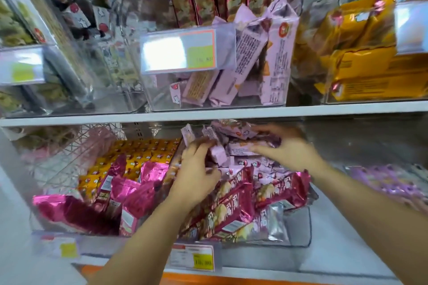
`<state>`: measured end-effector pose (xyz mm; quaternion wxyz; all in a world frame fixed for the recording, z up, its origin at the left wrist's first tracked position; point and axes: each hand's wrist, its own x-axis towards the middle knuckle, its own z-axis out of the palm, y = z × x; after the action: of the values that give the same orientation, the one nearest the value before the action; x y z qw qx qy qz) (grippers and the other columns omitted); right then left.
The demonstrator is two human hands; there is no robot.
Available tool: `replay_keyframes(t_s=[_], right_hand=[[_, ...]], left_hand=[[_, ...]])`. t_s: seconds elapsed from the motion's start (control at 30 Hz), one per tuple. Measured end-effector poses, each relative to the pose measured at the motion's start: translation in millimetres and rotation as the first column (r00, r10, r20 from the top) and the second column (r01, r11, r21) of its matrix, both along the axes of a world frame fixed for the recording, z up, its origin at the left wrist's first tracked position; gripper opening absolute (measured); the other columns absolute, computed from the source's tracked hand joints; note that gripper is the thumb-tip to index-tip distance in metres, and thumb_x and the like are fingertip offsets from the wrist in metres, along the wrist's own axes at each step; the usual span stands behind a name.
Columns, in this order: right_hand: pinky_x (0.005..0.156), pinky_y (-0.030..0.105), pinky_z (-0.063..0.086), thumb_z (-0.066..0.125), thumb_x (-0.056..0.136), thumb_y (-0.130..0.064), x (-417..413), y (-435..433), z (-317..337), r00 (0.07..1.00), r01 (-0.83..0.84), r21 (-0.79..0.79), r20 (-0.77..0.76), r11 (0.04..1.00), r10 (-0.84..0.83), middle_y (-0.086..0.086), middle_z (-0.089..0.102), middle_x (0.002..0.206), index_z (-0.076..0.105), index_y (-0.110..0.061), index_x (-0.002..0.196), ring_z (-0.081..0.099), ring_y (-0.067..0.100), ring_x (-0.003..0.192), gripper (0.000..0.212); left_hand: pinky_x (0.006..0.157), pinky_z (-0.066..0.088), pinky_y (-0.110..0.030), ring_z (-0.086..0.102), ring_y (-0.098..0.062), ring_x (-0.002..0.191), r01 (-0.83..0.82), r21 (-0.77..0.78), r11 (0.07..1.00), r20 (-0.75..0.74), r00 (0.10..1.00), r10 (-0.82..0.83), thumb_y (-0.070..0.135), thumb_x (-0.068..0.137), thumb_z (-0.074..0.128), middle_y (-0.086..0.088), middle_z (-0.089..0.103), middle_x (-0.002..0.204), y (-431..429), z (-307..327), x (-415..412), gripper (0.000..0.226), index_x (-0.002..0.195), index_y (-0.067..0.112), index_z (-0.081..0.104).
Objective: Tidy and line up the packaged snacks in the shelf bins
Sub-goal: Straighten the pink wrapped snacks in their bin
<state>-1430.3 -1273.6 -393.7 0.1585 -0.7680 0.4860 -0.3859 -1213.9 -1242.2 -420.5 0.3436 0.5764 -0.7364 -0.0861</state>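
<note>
Both hands reach into a clear bin (298, 227) on the lower shelf. My left hand (196, 176) curls its fingers round a pale pink snack pack (217, 154) near the back of the bin. Over a heap of pale pink packs (243, 148), my right hand (282, 148) lies with fingers spread, pressing down on them. Dark red and magenta wafer packs (234, 206) lie slanted at the bin's front. The picture is blurred by motion.
Left of it, a bin holds magenta packs (132, 194) and yellow boxes (143, 148). The upper shelf (208, 115) carries clear bins with pink packs (254, 58), green packs (14, 28) and yellow bags (361, 62). Price tags (192, 257) hang on the shelf edge.
</note>
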Motion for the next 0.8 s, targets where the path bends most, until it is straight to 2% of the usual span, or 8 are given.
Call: replay_keyframes(t_s=[0.1,0.17,0.23,0.4,0.5,0.6,0.7,0.8], right_hand=[[0.072,-0.012,0.024,0.076,0.075,-0.04,-3.2,-3.3,2.8,0.984,-0.055,0.042,-0.167,0.998,0.061,-0.02,0.047,0.115,0.053,-0.03,0.131,0.044,-0.004,0.103,0.062],[0.086,-0.006,0.024,0.076,0.075,-0.039,-4.7,-6.8,2.1,0.97,-0.084,0.003,-0.231,0.996,0.082,-0.015,0.048,0.131,0.05,-0.03,0.134,0.044,0.002,0.117,0.065],[0.098,0.01,0.029,0.076,0.073,-0.044,-7.3,-8.3,0.0,0.968,-0.096,-0.02,-0.234,0.995,0.089,-0.012,0.044,0.139,0.046,-0.033,0.136,0.043,0.006,0.124,0.071],[0.084,-0.005,0.024,0.08,0.068,-0.044,-11.8,-4.2,0.9,0.972,-0.096,-0.052,-0.219,0.994,0.082,-0.017,0.041,0.124,0.047,-0.029,0.134,0.038,-0.004,0.11,0.075],[0.086,0.0,0.025,0.079,0.066,-0.047,-11.3,-6.4,-0.3,0.964,-0.09,-0.059,-0.257,0.994,0.072,-0.017,0.04,0.122,0.052,-0.029,0.127,0.037,-0.003,0.111,0.069],[0.09,0.011,0.027,0.079,0.064,-0.053,-13.3,-9.5,-2.6,0.956,-0.078,-0.034,-0.286,0.996,0.065,-0.014,0.04,0.132,0.051,-0.035,0.127,0.033,-0.006,0.111,0.071],[0.093,0.01,0.022,0.078,0.063,-0.055,-14.5,-9.4,-0.8,0.938,-0.085,0.016,-0.337,0.996,0.086,-0.014,0.034,0.139,0.054,-0.038,0.124,0.027,-0.008,0.114,0.068],[0.096,0.011,0.021,0.076,0.06,-0.059,-16.7,-4.4,5.4,0.929,-0.101,0.043,-0.353,0.994,0.11,-0.015,0.036,0.14,0.055,-0.038,0.125,0.027,-0.008,0.117,0.072]], left_hand=[[0.082,0.008,0.011,0.022,0.006,0.115,0.021,0.018,1.0,-0.069,0.997,-0.02,0.024,0.08,0.067,0.013,0.033,0.133,1.0,2.1,3.3,0.057,0.133,0.021,0.047],[0.096,0.015,-0.003,0.024,0.0,0.123,-0.016,-0.021,1.0,-0.079,0.997,0.014,0.04,0.081,0.064,0.009,0.035,0.135,0.8,0.2,3.3,0.052,0.129,0.025,0.05],[0.102,0.022,-0.019,0.025,-0.011,0.133,-0.075,-0.01,0.997,-0.104,0.992,0.073,0.044,0.083,0.064,0.004,0.033,0.14,1.3,-0.9,3.2,0.047,0.126,0.029,0.051],[0.097,0.025,-0.023,0.024,-0.017,0.136,-0.115,0.019,0.993,-0.118,0.986,0.117,0.03,0.087,0.062,0.002,0.028,0.146,3.2,-1.8,3.5,0.046,0.13,0.03,0.045],[0.091,0.022,-0.02,0.02,-0.011,0.134,-0.125,0.034,0.992,-0.113,0.985,0.128,0.03,0.088,0.059,0.002,0.026,0.146,4.6,-2.1,3.1,0.047,0.133,0.029,0.044],[0.097,0.027,-0.02,0.022,-0.013,0.137,-0.112,0.029,0.993,-0.122,0.986,0.115,0.033,0.09,0.059,0.001,0.026,0.148,4.1,-2.1,3.8,0.045,0.133,0.028,0.045],[0.108,0.031,-0.03,0.025,-0.018,0.139,-0.113,0.06,0.992,-0.12,0.986,0.119,0.037,0.09,0.058,0.0,0.026,0.151,3.1,-0.9,5.3,0.045,0.133,0.029,0.045],[0.104,0.027,-0.023,0.028,-0.019,0.136,-0.108,0.018,0.994,-0.092,0.99,0.109,0.034,0.09,0.059,-0.001,0.03,0.147,6.9,3.0,3.2,0.043,0.13,0.026,0.048]])
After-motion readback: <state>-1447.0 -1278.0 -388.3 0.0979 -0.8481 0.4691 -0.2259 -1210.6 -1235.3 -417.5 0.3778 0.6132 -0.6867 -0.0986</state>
